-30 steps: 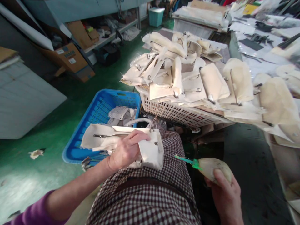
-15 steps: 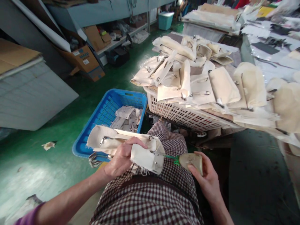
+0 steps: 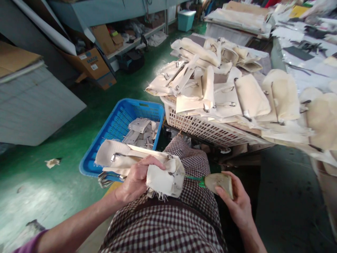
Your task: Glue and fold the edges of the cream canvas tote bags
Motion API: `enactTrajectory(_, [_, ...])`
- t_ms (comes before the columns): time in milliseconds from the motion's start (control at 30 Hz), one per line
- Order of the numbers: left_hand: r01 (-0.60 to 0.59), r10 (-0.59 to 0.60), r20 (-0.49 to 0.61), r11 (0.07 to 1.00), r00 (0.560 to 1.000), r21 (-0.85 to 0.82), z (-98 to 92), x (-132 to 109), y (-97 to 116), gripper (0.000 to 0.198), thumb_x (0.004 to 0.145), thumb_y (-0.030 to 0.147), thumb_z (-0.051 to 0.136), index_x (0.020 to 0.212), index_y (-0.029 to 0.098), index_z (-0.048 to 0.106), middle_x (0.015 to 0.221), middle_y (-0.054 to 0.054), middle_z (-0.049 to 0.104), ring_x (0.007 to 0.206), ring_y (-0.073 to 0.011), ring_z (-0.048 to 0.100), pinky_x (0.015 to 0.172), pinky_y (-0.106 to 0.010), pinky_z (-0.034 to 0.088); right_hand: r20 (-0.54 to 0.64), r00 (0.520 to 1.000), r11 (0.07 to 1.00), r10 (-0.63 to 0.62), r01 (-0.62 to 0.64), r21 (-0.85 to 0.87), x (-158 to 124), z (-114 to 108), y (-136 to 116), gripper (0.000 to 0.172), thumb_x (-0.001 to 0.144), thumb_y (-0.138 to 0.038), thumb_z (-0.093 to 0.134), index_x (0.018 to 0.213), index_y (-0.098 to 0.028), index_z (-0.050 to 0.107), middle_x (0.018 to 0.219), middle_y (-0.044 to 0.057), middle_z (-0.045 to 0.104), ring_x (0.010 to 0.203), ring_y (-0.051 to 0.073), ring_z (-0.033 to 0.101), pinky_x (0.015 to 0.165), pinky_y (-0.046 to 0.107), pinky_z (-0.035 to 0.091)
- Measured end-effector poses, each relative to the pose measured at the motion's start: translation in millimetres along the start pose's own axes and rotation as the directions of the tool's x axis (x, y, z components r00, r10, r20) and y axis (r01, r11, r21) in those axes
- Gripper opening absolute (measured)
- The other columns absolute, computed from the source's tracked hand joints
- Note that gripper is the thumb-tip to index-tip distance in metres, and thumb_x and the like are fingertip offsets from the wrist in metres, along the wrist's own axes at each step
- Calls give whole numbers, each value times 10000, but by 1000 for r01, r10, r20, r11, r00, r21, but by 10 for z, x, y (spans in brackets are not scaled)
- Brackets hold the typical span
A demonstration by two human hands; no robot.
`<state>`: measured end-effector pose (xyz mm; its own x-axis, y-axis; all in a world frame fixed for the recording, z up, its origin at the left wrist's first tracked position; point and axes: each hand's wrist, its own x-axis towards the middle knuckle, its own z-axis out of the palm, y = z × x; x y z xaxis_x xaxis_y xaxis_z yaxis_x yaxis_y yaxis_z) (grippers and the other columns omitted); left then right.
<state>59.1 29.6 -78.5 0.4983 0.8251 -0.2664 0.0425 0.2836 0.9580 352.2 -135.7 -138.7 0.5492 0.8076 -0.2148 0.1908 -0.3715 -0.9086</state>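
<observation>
Right hand (image 3: 238,198) has come in leftward over the last second, bringing the bottle (image 3: 219,183) from well apart to just beside the cream piece (image 3: 137,153). Nozzle (image 3: 193,178) now points at the piece's right edge; cannot tell whether the tip touches. Judged from this, the bottle is at its place of use, with work centred on that edge. Flap (image 3: 159,178) shows more fully than a second ago.

Room: green floor (image 3: 65,196) with glare at left. Counter (image 3: 316,65) at upper right, strewn with white sheets and dark bits. White basket (image 3: 195,127) ahead, its top heaped with a pile (image 3: 252,96) of cream cloth parts. Blue basket (image 3: 106,130) on the floor to its left, pale cut parts inside. Carton (image 3: 93,65) farther back. Scrap (image 3: 52,162) on the floor, left.

Piece lies over the checked apron (image 3: 171,225), its left end above the blue basket's near rim. Left hand (image 3: 138,174): fingers closed on the piece's middle. Right fingers wrapped round the bottle's rear. Smallest: loose threads (image 3: 163,196) on the flap's near edge.
</observation>
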Motion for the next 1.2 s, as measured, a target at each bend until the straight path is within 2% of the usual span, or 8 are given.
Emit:
enactTrajectory(100, [64,-65,-20,997,998,-51,22,-7,27,194,727,332,752,795,153,786,919,-99,664,794,-195,596,582,-235,475,43,999,1000,-17,16,13,14,76,23,623,730,-521,785,1232,-242,543,1150,82,661,1011,249,658,874,348,566])
enactTrajectory(200, [122,-125,-54,991,991,-63,41,-41,62,180,699,315,761,792,164,792,930,-98,661,847,-216,608,615,-241,493,-18,1000,1000,-20,20,2,9,135,34,622,725,-530,780,1217,-226,547,1126,93,673,979,252,669,835,345,580])
enactTrajectory(300, [104,-105,-74,994,992,-22,47,-79,82,183,692,329,792,790,175,797,933,-99,664,871,-227,614,660,-252,511,-78,997,997,18,-12,71,-24,135,46,613,734,-522,776,1219,-229,542,1106,90,687,958,247,680,816,334,580])
enactTrajectory(500, [78,-78,-74,997,994,0,69,-95,94,161,697,306,805,798,181,802,942,-96,666,861,-222,625,679,-250,524,-22,1000,996,15,-13,85,31,141,79,631,717,-493,801,1232,-230,547,1146,102,682,1005,275,670,848,371,572])
enactTrajectory(667, [129,-136,-95,989,986,-67,77,-76,100,129,701,267,756,777,169,792,943,-94,661,842,-212,621,663,-247,522,-113,994,987,4,14,157,26,145,10,600,738,-477,783,1230,-235,541,1091,88,708,962,276,682,806,369,575])
enactTrajectory(867, [111,-111,-80,994,991,4,86,-73,133,136,719,271,756,796,165,795,945,-104,667,885,-231,620,702,-270,523,10,999,990,35,-36,139,52,122,64,617,709,-458,812,1221,-233,552,1110,88,708,980,283,688,838,374,579])
enactTrajectory(1000, [100,-103,-76,994,992,-40,65,-104,66,165,732,308,771,822,173,796,959,-104,658,845,-216,615,661,-257,515,-25,998,985,60,-55,165,88,155,119,679,689,-465,823,1257,-231,533,1143,97,698,1011,293,681,860,391,571])
enactTrajectory(1200, [100,-104,-105,994,989,-39,28,-261,-131,232,796,426,744,865,210,794,948,-91,654,861,-226,609,629,-260,497,-93,989,977,116,-97,190,38,203,69,646,709,-524,794,1223,-214,554,1084,100,713,965,300,687,826,412,576])
